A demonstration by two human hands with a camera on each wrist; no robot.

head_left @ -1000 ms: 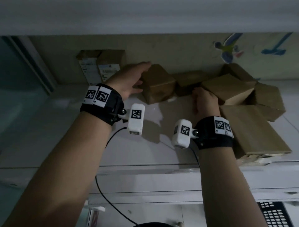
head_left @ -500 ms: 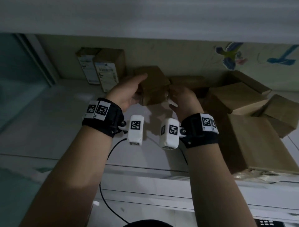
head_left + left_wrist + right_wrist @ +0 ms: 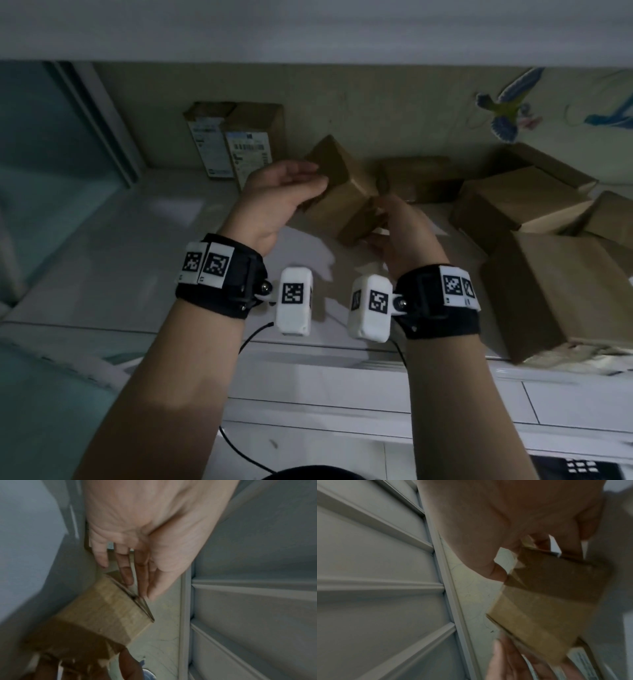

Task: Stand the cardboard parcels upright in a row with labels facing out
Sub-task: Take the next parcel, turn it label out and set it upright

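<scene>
A small brown cardboard parcel is tilted in the air above the white ledge, held between both hands. My left hand grips its far left end with fingers and thumb; in the left wrist view the fingertips lie on the parcel edge. My right hand grips its near right end; the right wrist view shows the thumb against the parcel. Two parcels stand upright at the back left with white labels facing out. No label shows on the held parcel.
A loose heap of brown parcels lies at the right, with a large flat one near the ledge's front edge. Another parcel lies against the back wall. A glass pane bounds the left side.
My right hand left the heap and came over to the small parcel. Both hands lifted it off the ledge and tipped it, left end toward the standing pair.
</scene>
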